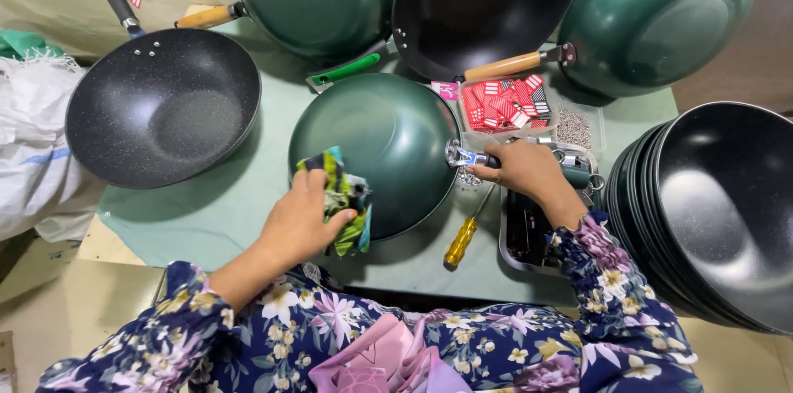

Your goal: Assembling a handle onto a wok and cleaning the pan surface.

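Observation:
A green wok (388,141) lies upside down on the table in front of me. My left hand (301,220) presses a crumpled green and black cloth (345,199) against its near left side. My right hand (529,170) grips the wok's dark handle stub (475,158) at its right rim. A screwdriver with a yellow handle (462,240) lies on the table just below my right hand.
A speckled black wok (161,108) sits at left. Three more woks (479,1) lean at the back. A stack of dark woks (710,211) stands at right. A clear box of red tags (504,102) and small screws (574,127), and a metal tray (524,236), lie near my right hand.

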